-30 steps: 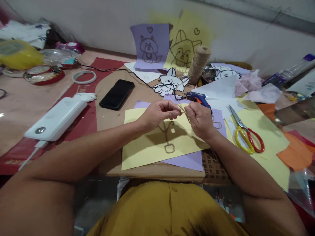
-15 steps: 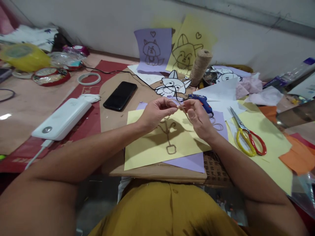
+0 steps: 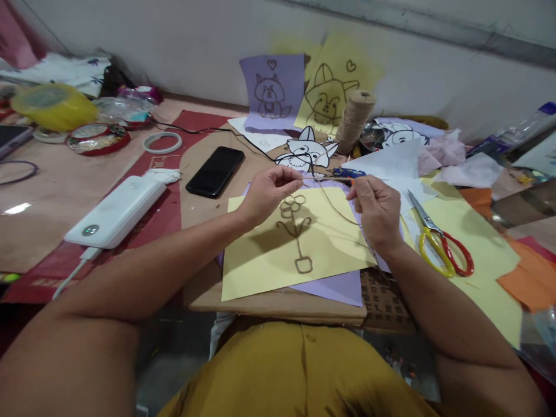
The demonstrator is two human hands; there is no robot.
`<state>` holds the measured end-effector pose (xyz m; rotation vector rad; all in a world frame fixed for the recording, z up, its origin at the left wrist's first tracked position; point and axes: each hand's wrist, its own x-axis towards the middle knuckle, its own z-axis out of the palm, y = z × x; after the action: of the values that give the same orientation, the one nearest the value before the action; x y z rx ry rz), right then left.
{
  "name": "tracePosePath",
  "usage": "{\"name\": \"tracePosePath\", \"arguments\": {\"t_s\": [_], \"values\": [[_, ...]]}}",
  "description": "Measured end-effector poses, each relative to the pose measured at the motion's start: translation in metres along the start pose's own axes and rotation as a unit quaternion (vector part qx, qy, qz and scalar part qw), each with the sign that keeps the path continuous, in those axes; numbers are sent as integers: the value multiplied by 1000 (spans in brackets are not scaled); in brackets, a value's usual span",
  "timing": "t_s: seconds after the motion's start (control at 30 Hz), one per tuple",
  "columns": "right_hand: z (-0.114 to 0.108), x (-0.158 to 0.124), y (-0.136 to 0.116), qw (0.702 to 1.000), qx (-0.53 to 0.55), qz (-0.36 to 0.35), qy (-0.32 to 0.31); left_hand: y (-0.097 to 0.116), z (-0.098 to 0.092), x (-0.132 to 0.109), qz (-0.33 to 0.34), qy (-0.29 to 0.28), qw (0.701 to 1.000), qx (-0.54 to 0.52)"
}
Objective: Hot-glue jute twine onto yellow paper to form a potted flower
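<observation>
A thin brown twine [image 3: 330, 204] runs between my two hands above the yellow paper [image 3: 256, 255]. My left hand [image 3: 271, 194] pinches one part of it between thumb and fingertips. Off to the right, my right hand [image 3: 377, 211] is closed in a fist on the twine, with a slack loop hanging below. On the yellow paper lies a twine flower [image 3: 297, 227] with round petals, a stem, two curled leaves and a square base. Behind my right hand, the blue glue gun [image 3: 351, 172] is partly hidden. A twine spool [image 3: 356, 119] stands upright at the back.
Scissors with red and yellow handles [image 3: 443, 246] lie right of my right hand. A black phone [image 3: 215, 171] and a white power bank [image 3: 116, 211] lie to the left. Fox cutouts [image 3: 306, 149] and fox pictures on purple [image 3: 273, 87] and yellow paper are at the back.
My hands were close together; my right hand has moved right and closed into a fist, drawing the twine out. The flower's petals now show between my hands.
</observation>
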<state>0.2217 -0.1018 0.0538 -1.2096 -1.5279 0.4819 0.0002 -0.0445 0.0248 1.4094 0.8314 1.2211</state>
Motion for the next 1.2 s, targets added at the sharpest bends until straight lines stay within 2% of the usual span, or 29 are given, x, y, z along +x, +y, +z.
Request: {"name": "tracePosePath", "arguments": {"t_s": [0.1, 0.17, 0.27, 0.37, 0.43, 0.53, 0.7, 0.8, 0.9, 0.93, 1.0, 1.07, 1.1, 1.17, 1.2], "values": [[-6, 4, -2, 1000, 1, -18, 23, 0, -2, 0, 4, -21, 997, 70], [-9, 5, -5, 998, 14, -52, -11, 2, -2, 0, 34, 2, 990, 135], [-10, 4, -11, 980, 12, -132, -145, 7, -2, 0, 37, 24, 990, 131], [-4, 1, -12, 935, -58, -190, -293, 12, -2, 2, -21, 4, 1000, 1], [2, -1, -9, 908, -112, -202, -349, 14, -2, 4, -62, 5, 994, -91], [10, -4, -1, 885, -178, -196, -382, 16, 0, 6, -109, 22, 975, -190], [12, -4, 8, 865, -208, -178, -422, 20, 7, 11, -119, 18, 960, -251], [3, 3, 5, 848, -161, -140, -486, 26, 12, 17, -125, 12, 959, -252], [-17, 15, 4, 820, -126, -61, -556, 31, 15, 23, -133, -3, 959, -250], [-25, 20, 7, 825, -127, -29, -550, 32, 16, 24, -138, -11, 958, -249], [-41, 31, 16, 872, -156, 25, -464, 29, 16, 27, -152, -26, 957, -246], [-54, 41, 32, 931, -201, 79, -294, 22, 15, 28, -161, -36, 956, -245], [-58, 45, 41, 950, -222, 98, -198, 17, 14, 28, -163, -39, 955, -244], [-60, 51, 59, 954, -274, 98, -69, 6, 10, 28, -167, -43, 954, -244], [-57, 52, 68, 949, -299, 97, -36, 2, 8, 28, -169, -43, 954, -245]]}}
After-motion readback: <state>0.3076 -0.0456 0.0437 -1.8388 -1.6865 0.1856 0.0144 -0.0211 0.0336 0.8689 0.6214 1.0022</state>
